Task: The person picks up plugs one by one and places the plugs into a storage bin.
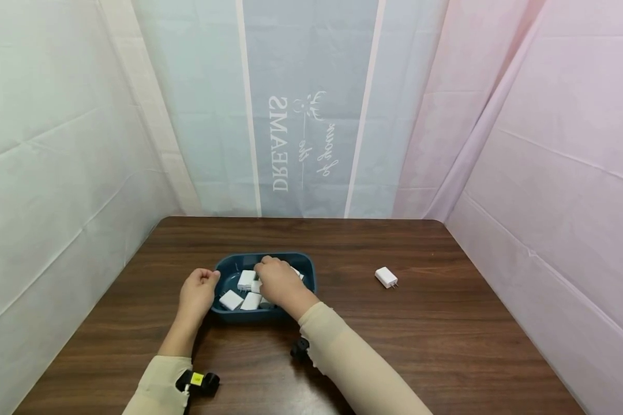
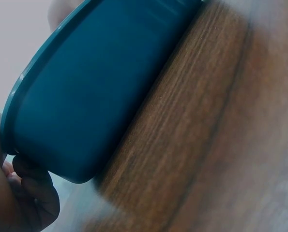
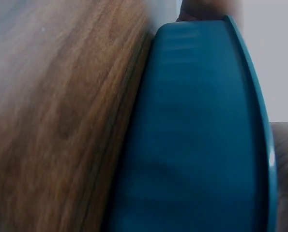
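Observation:
A dark blue plastic tray (image 1: 314, 282) with rounded corners stands on the table, holding several white charger plugs (image 1: 231, 300). My left hand (image 1: 198, 293) pinches the tray's left rim between thumb and curled fingers; the left wrist view shows the fingers (image 2: 37, 193) under the rim. Over the tray's right half, my right hand (image 1: 281, 282) reaches in with its fingers bent down among the plugs. Its fingertips are largely hidden, so whether they pinch a plug cannot be seen. The right wrist view mostly shows the tray's outer wall (image 3: 192, 130).
One white charger plug (image 1: 386, 277) lies apart on the brown wooden table (image 1: 446, 323), right of the tray, its prongs towards the lower right. Behind the table hangs a printed curtain (image 1: 311, 115), and pale cloth (image 1: 560, 173) covers the sides.

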A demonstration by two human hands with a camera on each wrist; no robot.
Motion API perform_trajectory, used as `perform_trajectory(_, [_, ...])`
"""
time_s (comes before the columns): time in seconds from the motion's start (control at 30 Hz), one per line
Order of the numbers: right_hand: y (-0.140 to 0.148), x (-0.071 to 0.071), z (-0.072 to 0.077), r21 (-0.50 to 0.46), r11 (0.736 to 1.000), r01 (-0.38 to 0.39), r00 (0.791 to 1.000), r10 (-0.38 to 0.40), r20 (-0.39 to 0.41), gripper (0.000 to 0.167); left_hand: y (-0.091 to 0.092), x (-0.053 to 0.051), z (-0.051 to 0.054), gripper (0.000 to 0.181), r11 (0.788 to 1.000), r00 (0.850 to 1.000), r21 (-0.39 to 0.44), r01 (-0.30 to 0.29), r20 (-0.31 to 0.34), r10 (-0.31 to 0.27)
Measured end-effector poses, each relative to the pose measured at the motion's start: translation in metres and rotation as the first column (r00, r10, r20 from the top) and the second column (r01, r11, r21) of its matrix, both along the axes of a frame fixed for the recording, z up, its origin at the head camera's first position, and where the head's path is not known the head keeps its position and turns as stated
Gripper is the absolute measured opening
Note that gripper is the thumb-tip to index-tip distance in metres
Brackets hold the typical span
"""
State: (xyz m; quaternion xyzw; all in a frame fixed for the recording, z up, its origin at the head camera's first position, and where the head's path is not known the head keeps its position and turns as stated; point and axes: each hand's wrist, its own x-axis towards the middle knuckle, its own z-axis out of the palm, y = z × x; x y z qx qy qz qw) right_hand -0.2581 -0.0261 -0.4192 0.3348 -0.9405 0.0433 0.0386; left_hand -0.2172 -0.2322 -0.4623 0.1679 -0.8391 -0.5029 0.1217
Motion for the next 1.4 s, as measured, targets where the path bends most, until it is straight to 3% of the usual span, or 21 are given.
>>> perform_trajectory(0.57, [0.063,0.007,0.015,-0.094,0.995,0.019,0.996,-0.027,-0.085,0.036,-0.001,-0.001,0.001,0.032,1.000,1.000,0.005,0.008,0.004,-0.008])
perform_trajectory(0.8, [0.093,0.011,0.014,-0.134,0.990,0.042,0.995,-0.053,-0.083,0.036,0.001,0.001,0.002,0.032,1.000,1.000,0.015,0.012,0.020,-0.012])
perform_trajectory(1.07, [0.129,0.008,0.008,-0.199,0.968,0.152,0.985,-0.165,-0.051,0.041,0.001,0.001,0.001,0.032,1.000,1.000,0.000,0.009,0.013,-0.009])
perform_trajectory(1.4, [0.173,0.001,0.000,-0.220,0.928,0.299,0.951,-0.308,-0.005,0.037,0.000,0.002,0.001,0.035,1.000,0.999,-0.014,0.017,0.029,-0.016])
